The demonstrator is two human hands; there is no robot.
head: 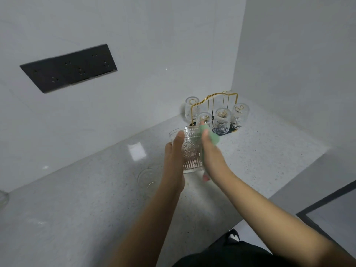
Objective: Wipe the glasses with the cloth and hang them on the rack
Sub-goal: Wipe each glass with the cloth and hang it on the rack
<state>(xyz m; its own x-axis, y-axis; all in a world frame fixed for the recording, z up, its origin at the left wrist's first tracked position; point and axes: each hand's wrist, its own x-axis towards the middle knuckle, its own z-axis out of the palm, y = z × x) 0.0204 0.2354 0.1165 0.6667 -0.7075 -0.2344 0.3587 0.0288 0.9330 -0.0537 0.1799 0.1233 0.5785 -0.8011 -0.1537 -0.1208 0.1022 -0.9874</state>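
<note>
Before the gold wire rack (213, 105) on the speckled grey desk (77, 199), left hand (174, 160) gripping an embossed clear glass (189, 151), right hand (211, 153) pinching a green cloth (212, 138) against its rim, four similar glasses (221, 121) inverted on the rack.

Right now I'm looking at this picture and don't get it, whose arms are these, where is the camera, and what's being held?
No machine here: the single picture comes from a camera worn on a person's head, looking down at their own bare arms. The left hand holds a clear patterned glass tumbler above the speckled grey stone counter. The right hand presses a green cloth to the tumbler's side. In the corner stands a gold wire rack with four similar clear glasses upside down on it.
</note>
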